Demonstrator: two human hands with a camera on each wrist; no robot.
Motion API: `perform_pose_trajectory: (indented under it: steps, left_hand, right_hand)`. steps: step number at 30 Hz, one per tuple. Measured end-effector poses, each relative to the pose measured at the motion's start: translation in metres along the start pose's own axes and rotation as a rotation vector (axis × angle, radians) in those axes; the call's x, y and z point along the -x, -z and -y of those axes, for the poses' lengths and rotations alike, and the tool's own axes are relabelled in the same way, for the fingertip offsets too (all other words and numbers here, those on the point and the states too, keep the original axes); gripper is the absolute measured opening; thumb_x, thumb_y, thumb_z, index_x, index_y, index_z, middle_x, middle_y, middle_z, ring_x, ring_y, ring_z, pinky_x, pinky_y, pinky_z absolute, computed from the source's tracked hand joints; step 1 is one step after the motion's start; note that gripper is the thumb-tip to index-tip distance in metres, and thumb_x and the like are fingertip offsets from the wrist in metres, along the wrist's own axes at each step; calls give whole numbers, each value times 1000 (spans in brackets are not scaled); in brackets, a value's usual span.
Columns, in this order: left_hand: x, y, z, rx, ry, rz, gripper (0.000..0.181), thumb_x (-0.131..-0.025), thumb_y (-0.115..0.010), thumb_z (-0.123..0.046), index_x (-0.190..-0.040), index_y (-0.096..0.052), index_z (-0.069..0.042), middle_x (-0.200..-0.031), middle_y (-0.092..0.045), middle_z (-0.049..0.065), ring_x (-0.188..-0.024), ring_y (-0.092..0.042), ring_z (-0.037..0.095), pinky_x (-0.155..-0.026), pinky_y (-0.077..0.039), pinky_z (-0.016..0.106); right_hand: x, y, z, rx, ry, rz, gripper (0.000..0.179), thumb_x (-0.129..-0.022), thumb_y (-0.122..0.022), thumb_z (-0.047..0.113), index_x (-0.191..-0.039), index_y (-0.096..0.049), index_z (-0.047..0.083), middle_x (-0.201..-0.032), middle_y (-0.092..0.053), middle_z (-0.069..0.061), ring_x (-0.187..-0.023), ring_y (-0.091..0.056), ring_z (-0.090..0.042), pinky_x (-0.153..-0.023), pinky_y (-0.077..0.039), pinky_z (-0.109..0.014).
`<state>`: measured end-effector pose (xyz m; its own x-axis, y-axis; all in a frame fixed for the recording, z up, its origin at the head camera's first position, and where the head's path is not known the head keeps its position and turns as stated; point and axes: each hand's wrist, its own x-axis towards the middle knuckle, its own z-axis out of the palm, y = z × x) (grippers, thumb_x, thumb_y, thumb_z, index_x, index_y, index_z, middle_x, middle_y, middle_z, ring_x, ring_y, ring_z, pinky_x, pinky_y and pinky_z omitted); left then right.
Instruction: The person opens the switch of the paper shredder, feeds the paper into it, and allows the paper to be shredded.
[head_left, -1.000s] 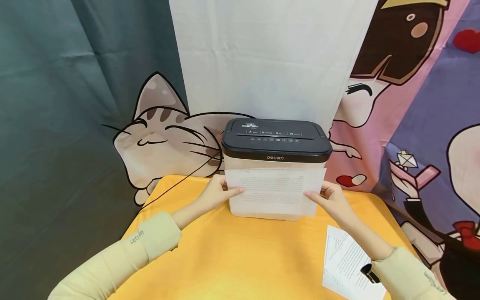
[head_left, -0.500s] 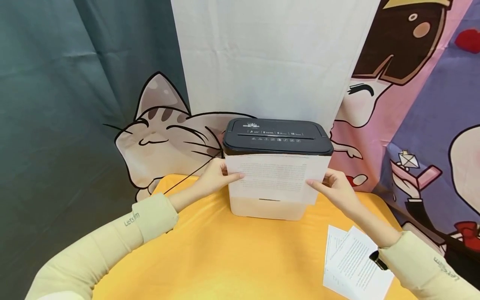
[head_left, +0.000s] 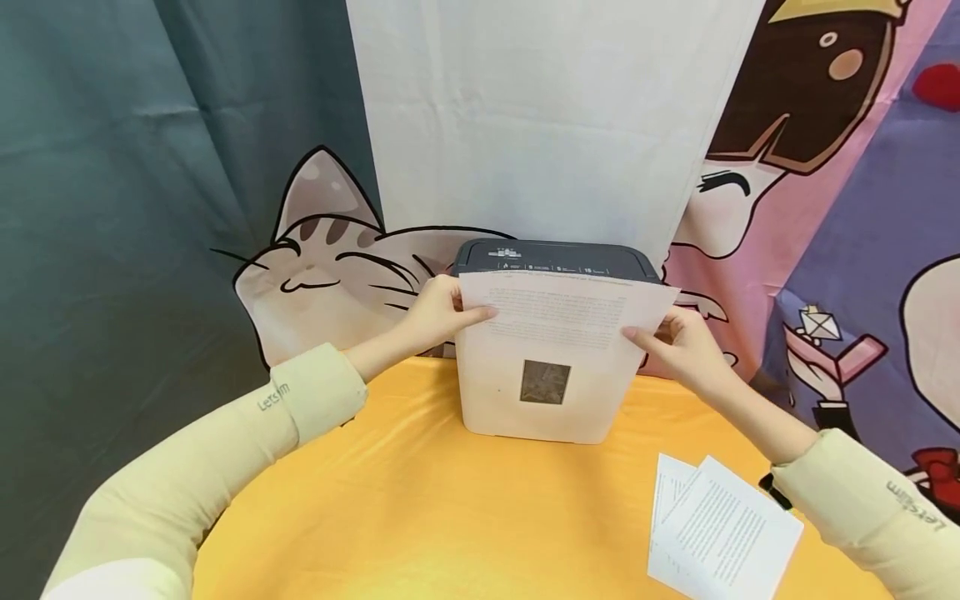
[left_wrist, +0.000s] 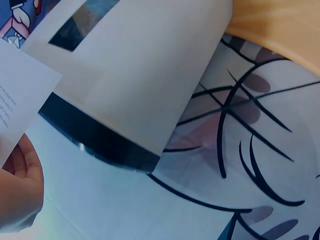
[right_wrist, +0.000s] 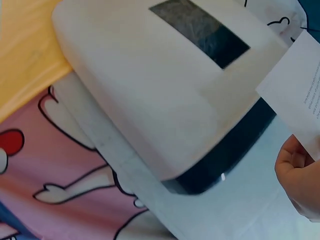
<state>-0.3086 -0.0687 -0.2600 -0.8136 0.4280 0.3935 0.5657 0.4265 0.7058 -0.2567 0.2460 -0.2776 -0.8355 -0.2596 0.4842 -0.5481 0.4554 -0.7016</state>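
A printed sheet of paper (head_left: 555, 310) is stretched between my two hands, in front of the dark lid of a paper shredder (head_left: 536, 417). My left hand (head_left: 442, 312) pinches its left edge, thumb on the near face. At the right edge my right hand (head_left: 678, 343) pinches it the same way. In the head view the sheet overlaps the lid's front and hides the feed slot. The left wrist view shows a corner of the paper (left_wrist: 27, 95) beside the shredder's dark top (left_wrist: 100, 137); the right wrist view shows the opposite corner (right_wrist: 295, 85).
Two or so overlapping printed sheets (head_left: 723, 533) lie on the yellow tablecloth (head_left: 420, 508) at the front right, near my right sleeve. A cartoon-printed curtain (head_left: 315, 258) hangs right behind the shredder. The shredder's front has a small dark window (head_left: 545, 382).
Both hands have raised the sheet from the shredder's front up to its lid. The window, covered before, now shows beneath the paper, and the slot has become hidden.
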Motion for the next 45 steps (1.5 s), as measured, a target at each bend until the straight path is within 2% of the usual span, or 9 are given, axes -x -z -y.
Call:
perform_pose_trajectory:
  steps: [15,19,22,26,30,34,38,41,45]
  left_hand:
    - [-29,22,-20,-90,-98,-18,14,-85,-70,-14,-87,-74,-1,-83,-73,14,-61,-50,7,-60,-42,21]
    - [-36,25,-20,-122,-111,-63,28,-85,-70,-17,-65,-64,2,-53,-55,8,-51,-35,10,-54,-33,23]
    - [-42,26,-20,-140,-103,-101,30,-86,-69,-19,-65,-64,2,-48,-43,5,-48,-30,11,-52,-29,23]
    - [-51,25,-16,-130,-76,-129,17,-88,-66,-18,-94,-73,-3,-72,-69,10,-54,-43,11,-54,-32,23]
    - [-57,21,-11,-134,-40,-139,21,-88,-66,-18,-104,-72,-5,-96,-73,13,-64,-56,18,-56,-35,22]
    - [-63,18,-5,-173,-16,-156,23,-87,-67,-23,-81,-70,0,-60,-62,10,-47,-41,17,-50,-29,23]
    - [-70,15,0,-212,14,-174,45,-87,-67,-28,-56,-44,-5,-44,-24,-2,-40,-19,10,-46,-23,23]
    - [-75,14,4,-207,33,-184,47,-87,-67,-29,-54,-39,-9,-44,-23,-4,-40,-18,9,-45,-21,23]
    - [-80,12,9,-197,48,-201,34,-87,-67,-28,-63,-56,-6,-44,-29,-4,-40,-20,9,-44,-22,23]
  right_hand:
    - [-39,23,15,155,109,-110,26,-87,-63,0,-112,-64,-6,-91,-58,36,-80,-58,17,-69,-46,-4]
    - [-48,22,14,244,139,-142,26,-85,-64,0,-112,-67,-2,-98,-71,6,-75,-54,18,-61,-41,-5]
    - [-55,20,13,299,145,-165,25,-85,-66,1,-109,-68,-2,-100,-70,-21,-66,-48,14,-54,-33,-11]
    - [-63,18,12,334,115,-179,24,-86,-66,5,-109,-68,-2,-100,-69,-24,-59,-43,11,-49,-28,-15]
    - [-70,17,7,357,89,-205,25,-86,-67,7,-109,-68,-2,-101,-69,-24,-63,-44,18,-51,-31,-13]
    - [-78,17,-1,385,76,-227,24,-86,-67,7,-109,-67,-2,-103,-69,-23,-69,-41,22,-59,-34,-9]
    - [-85,15,-9,407,51,-232,26,-86,-66,6,-111,-66,0,-106,-68,-22,-79,-60,-7,-62,-34,-10]
    - [-89,15,-15,417,34,-221,27,-87,-65,6,-114,-65,0,-108,-68,-22,-88,-63,-34,-61,-34,-10]
    - [-93,15,-19,424,32,-202,28,-88,-64,6,-115,-64,-1,-109,-67,-24,-89,-63,-36,-62,-35,-13]
